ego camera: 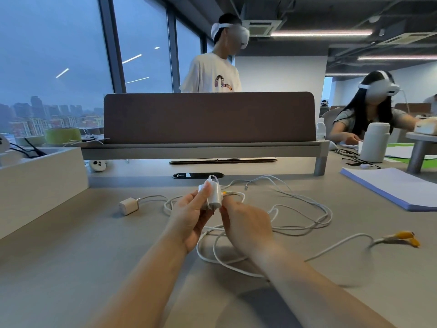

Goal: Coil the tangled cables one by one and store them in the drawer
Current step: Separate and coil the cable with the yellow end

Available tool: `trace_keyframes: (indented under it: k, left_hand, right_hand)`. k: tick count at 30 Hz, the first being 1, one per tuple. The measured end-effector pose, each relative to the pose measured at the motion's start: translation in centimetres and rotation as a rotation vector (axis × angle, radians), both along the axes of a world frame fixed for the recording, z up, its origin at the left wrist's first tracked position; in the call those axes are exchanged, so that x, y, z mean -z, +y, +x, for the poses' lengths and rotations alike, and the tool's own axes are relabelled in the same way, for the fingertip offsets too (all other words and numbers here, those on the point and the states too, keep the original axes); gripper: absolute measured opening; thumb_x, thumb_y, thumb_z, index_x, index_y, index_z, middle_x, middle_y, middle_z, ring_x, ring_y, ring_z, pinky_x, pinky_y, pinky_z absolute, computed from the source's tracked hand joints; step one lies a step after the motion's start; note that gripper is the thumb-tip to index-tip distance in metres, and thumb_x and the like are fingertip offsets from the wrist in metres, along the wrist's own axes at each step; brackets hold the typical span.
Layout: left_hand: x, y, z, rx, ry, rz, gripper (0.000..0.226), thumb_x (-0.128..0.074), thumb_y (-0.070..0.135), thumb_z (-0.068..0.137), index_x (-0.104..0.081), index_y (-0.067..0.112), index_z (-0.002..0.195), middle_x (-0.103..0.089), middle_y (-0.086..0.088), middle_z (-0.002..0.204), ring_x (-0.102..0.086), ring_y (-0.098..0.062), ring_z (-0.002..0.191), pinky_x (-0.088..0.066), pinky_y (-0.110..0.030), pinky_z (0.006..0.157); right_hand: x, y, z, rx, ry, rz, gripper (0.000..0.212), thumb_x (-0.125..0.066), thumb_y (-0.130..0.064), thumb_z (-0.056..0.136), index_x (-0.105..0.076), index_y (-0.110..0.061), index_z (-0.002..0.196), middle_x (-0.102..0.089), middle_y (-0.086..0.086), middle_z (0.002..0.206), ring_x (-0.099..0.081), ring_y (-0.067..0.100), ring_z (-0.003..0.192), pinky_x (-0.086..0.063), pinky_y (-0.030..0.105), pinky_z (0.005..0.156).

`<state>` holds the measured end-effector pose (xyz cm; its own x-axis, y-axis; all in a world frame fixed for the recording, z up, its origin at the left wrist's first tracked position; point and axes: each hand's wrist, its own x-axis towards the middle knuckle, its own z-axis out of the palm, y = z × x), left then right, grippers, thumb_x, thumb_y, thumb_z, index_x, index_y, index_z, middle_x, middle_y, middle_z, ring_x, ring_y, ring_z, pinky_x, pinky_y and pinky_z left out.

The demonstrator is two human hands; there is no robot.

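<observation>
A white charger block (214, 196) is held above the desk in my left hand (191, 214), thumb along its side. My right hand (246, 223) is beside it, its fingers curled against the block's right side where a cable end with a yellow tip (228, 192) shows. White cables (295, 223) lie tangled in loops on the desk under and to the right of my hands. A second small white plug adapter (127, 205) lies to the left with its cable attached. Another cable ends in orange connectors (406, 237) at the right.
A white open box (35, 176) stands at the left. A brown divider screen (209, 117) on a raised shelf crosses the back. A paper stack (397, 188) and a white bottle (376, 142) sit at the right. Two people with headsets are behind and beside the desk.
</observation>
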<state>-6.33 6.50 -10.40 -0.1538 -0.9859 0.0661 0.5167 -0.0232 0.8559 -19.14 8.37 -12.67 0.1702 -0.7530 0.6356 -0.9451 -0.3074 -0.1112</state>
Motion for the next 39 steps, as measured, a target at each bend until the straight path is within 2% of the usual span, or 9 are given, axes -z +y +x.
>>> trace_keyframes:
  k: [4, 6, 12, 17, 23, 28, 31, 35, 39]
  left_hand:
    - [0.1, -0.2, -0.6, -0.082, 0.007, 0.030, 0.028, -0.051, 0.027, 0.096, -0.061, 0.002, 0.103, -0.063, -0.008, 0.084, -0.059, -0.014, 0.075, -0.051, -0.025, 0.070]
    - [0.2, -0.1, -0.9, -0.093, 0.013, 0.033, 0.028, -0.045, 0.027, 0.099, -0.060, 0.003, 0.104, -0.063, -0.009, 0.087, -0.058, -0.015, 0.078, -0.049, -0.026, 0.074]
    - [0.4, 0.0, -0.8, -0.021, 0.022, 0.045, 0.033, -0.039, 0.031, 0.101, -0.055, 0.003, 0.109, -0.067, -0.019, 0.102, -0.066, -0.022, 0.094, -0.053, -0.033, 0.087]
    - [0.4, 0.0, -0.8, -0.044, 0.019, 0.014, 0.036, -0.036, 0.032, 0.102, -0.057, 0.003, 0.105, -0.068, -0.018, 0.102, -0.069, -0.019, 0.089, -0.053, -0.025, 0.072]
    - [0.3, 0.0, -0.9, -0.133, 0.050, 0.008, 0.027, -0.038, 0.032, 0.101, -0.053, 0.011, 0.095, -0.065, -0.015, 0.096, -0.064, -0.017, 0.091, -0.051, -0.028, 0.077]
    - [0.6, -0.5, -0.8, -0.178, 0.000, -0.013, 0.030, -0.038, 0.037, 0.100, -0.052, 0.010, 0.100, -0.063, -0.014, 0.099, -0.062, -0.016, 0.090, -0.050, -0.028, 0.072]
    - [0.9, -0.9, -0.7, -0.195, -0.021, -0.012, 0.037, -0.040, 0.041, 0.098, -0.056, 0.008, 0.103, -0.064, -0.016, 0.105, -0.063, -0.016, 0.090, -0.051, -0.029, 0.071]
    - [1.3, -1.5, -0.1, -0.204, -0.099, -0.037, 0.053, -0.038, 0.052, 0.095, -0.056, 0.007, 0.118, -0.068, -0.009, 0.096, -0.061, -0.011, 0.075, -0.048, -0.025, 0.060]
    - [0.9, -1.1, 0.1, -0.078, -0.076, 0.012, 0.045, -0.033, 0.046, 0.100, -0.059, 0.009, 0.106, -0.067, -0.013, 0.100, -0.060, -0.015, 0.079, -0.048, -0.030, 0.071]
  right_hand:
    - [0.5, 0.0, 0.8, 0.019, 0.086, 0.008, 0.021, -0.035, -0.023, 0.099, -0.050, -0.013, 0.110, -0.067, 0.008, 0.094, -0.064, 0.034, 0.080, -0.028, 0.031, 0.054]
    - [0.8, 0.0, 1.1, 0.005, 0.115, 0.011, 0.018, -0.038, -0.019, 0.098, -0.052, -0.012, 0.107, -0.068, 0.009, 0.090, -0.065, 0.034, 0.077, -0.027, 0.030, 0.050]
    - [0.9, 0.0, 0.8, -0.029, 0.122, -0.001, 0.027, -0.039, -0.012, 0.095, -0.048, -0.010, 0.120, -0.066, 0.009, 0.100, -0.063, 0.034, 0.085, -0.036, 0.035, 0.060]
    - [0.8, 0.3, 1.0, -0.062, 0.087, 0.015, 0.019, -0.037, -0.014, 0.097, -0.049, -0.014, 0.112, -0.065, 0.007, 0.103, -0.061, 0.031, 0.089, -0.030, 0.033, 0.062]
    - [0.8, 0.5, 1.6, -0.122, 0.092, 0.019, 0.022, -0.042, -0.014, 0.094, -0.051, -0.014, 0.113, -0.065, 0.007, 0.100, -0.062, 0.030, 0.087, -0.028, 0.032, 0.063]
    - [0.6, 0.7, 2.1, -0.123, 0.150, -0.029, 0.013, -0.060, -0.011, 0.080, -0.059, -0.014, 0.093, -0.065, 0.002, 0.072, -0.061, 0.023, 0.058, -0.027, 0.028, 0.050]
    - [0.7, 0.8, 2.2, -0.078, 0.170, -0.078, 0.019, -0.073, -0.015, 0.066, -0.056, -0.018, 0.073, -0.057, -0.004, 0.052, -0.051, 0.016, 0.039, -0.015, 0.024, 0.042]
    - [1.1, 1.0, 2.6, -0.075, 0.230, -0.130, 0.017, -0.074, -0.020, 0.066, -0.057, -0.019, 0.068, -0.058, -0.002, 0.049, -0.051, 0.015, 0.036, 0.003, 0.022, 0.044]
    - [1.2, 1.0, 2.3, -0.088, 0.211, -0.182, 0.013, -0.068, -0.025, 0.072, -0.056, -0.020, 0.071, -0.057, -0.004, 0.051, -0.052, 0.016, 0.039, -0.013, 0.023, 0.041]
